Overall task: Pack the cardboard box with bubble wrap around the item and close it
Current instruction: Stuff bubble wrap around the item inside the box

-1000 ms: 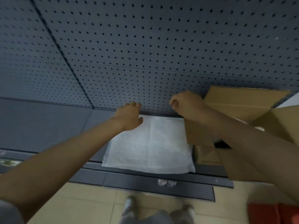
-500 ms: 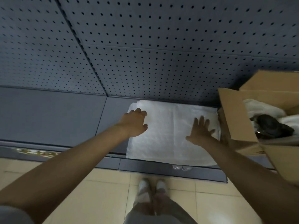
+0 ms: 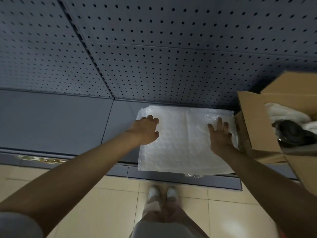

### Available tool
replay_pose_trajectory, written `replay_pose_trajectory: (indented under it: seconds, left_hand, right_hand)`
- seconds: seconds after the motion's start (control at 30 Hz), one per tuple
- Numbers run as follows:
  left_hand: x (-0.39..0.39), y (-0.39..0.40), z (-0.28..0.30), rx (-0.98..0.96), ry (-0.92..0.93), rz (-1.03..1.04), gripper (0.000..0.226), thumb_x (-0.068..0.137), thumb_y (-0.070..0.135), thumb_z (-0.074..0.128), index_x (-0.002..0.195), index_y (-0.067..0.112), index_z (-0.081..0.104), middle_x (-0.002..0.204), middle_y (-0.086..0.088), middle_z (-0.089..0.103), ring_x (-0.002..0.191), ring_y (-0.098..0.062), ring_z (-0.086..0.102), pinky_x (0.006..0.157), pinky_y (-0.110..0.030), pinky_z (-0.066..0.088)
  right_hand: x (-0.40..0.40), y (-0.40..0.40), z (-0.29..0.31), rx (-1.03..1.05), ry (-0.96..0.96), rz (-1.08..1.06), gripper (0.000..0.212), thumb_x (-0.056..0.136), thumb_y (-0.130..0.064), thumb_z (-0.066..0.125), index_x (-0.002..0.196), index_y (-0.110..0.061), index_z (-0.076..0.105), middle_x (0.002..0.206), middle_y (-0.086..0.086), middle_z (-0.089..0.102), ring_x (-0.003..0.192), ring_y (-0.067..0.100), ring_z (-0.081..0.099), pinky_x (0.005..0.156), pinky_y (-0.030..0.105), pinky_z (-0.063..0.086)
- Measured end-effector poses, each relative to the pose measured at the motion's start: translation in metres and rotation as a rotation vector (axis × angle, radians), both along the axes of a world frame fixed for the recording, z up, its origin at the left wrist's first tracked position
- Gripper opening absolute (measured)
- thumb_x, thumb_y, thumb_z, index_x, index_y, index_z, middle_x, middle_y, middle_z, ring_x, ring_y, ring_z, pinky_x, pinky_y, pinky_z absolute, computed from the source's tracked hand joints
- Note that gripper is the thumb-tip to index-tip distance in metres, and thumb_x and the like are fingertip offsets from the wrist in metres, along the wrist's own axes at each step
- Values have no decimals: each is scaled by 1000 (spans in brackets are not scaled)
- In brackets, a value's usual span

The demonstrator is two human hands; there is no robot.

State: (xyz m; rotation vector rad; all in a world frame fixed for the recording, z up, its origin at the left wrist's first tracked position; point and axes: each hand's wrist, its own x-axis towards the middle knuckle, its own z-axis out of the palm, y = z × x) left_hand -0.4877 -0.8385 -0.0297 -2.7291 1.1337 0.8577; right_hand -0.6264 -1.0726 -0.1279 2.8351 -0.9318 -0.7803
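A stack of white bubble wrap sheets [image 3: 181, 143] lies flat on the dark grey shelf [image 3: 51, 121]. My left hand [image 3: 145, 131] rests on its left part with fingers loosely bent, gripping nothing that I can see. My right hand [image 3: 220, 136] lies flat on its right part, fingers spread. To the right stands an open cardboard box [image 3: 255, 124] with its flaps up. Inside it a black item [image 3: 295, 134] sits among white wrap [image 3: 284, 114].
A dark blue pegboard wall [image 3: 154, 48] rises behind the shelf. The shelf's front edge [image 3: 180, 177] runs above beige floor tiles [image 3: 103, 203], where my feet in white shoes [image 3: 162, 193] stand. Small clear objects [image 3: 193, 175] sit under the wrap's front edge.
One second ago both hands were raised near the pegboard, the right one curled. They have come down onto the bubble wrap, the right hand now flat. The view has tilted down and right.
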Motion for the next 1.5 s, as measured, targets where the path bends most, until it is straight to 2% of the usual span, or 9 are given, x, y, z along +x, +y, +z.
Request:
replay_pose_trajectory:
  seconds: [0.2, 0.37, 0.5, 0.63, 0.83, 1.1, 1.23, 1.37, 1.5]
  left_hand:
    - [-1, -4, 6, 4, -36, -20, 53, 97, 34, 41, 144, 13, 30, 141, -10, 39, 125, -28, 43, 98, -39, 42]
    - [-2, -8, 18, 9, -68, -34, 52, 97, 34, 41, 143, 11, 31, 141, -11, 39, 126, -29, 42, 100, -39, 39]
    - [2, -14, 35, -30, -102, -36, 54, 97, 33, 42, 145, 12, 29, 147, -11, 35, 131, -29, 38, 105, -39, 35]
    - [5, -23, 55, -113, -141, -60, 55, 96, 32, 44, 145, 14, 29, 147, -10, 36, 130, -28, 40, 102, -39, 37]
    - [5, -46, 84, -212, -189, -114, 44, 95, 29, 45, 135, 13, 41, 128, -11, 49, 113, -28, 50, 92, -37, 43]
    - [-17, -80, 126, -249, -332, -145, 35, 95, 24, 44, 126, 11, 50, 124, -11, 53, 104, -27, 56, 81, -34, 46]
    - [-49, -117, 137, -269, -378, -135, 35, 95, 26, 44, 126, 10, 50, 125, -11, 53, 104, -28, 56, 77, -34, 44]
    - [-95, -164, 142, -332, -393, -98, 36, 95, 27, 43, 126, 11, 51, 126, -10, 53, 105, -30, 57, 85, -40, 49]
    - [-141, -216, 132, -362, -392, -138, 31, 95, 29, 42, 115, 11, 57, 116, -10, 57, 95, -29, 58, 80, -41, 51]
  right_hand:
    - [3, 4, 15, -78, -38, 56, 64, 95, -5, 44, 150, -16, 14, 157, 25, 4, 139, 45, 21, 104, 47, 38]
    - [12, 16, 45, -59, -179, 124, 60, 94, -8, 44, 149, -12, 19, 154, 21, 21, 128, 35, 42, 94, 40, 46]
    - [21, 34, 89, 174, -494, 149, 69, 93, -8, 48, 151, -18, 13, 150, 14, 32, 122, 30, 45, 92, 37, 48]
    - [28, 49, 136, 539, -785, 18, 67, 91, -8, 52, 149, -15, 20, 127, 19, 54, 89, 18, 51, 71, 25, 40]
    - [28, 44, 186, 596, -868, -12, 49, 93, -11, 53, 140, -9, 39, 130, 13, 54, 101, 16, 51, 71, 14, 34]
    - [-8, -17, 246, 538, -1013, 4, 46, 94, -12, 50, 139, -13, 42, 125, 8, 56, 105, 22, 55, 81, 28, 45]
    - [-43, -70, 260, 541, -1064, 42, 49, 94, -10, 51, 141, -18, 40, 119, -1, 51, 99, 13, 50, 79, 26, 43]
    - [-93, -133, 256, 559, -1044, 78, 47, 96, -7, 47, 141, -16, 39, 124, 0, 45, 104, 13, 45, 82, 23, 39]
    - [-152, -196, 249, 566, -955, 169, 40, 96, 1, 46, 135, -6, 44, 124, 2, 44, 107, 15, 44, 73, 5, 37]
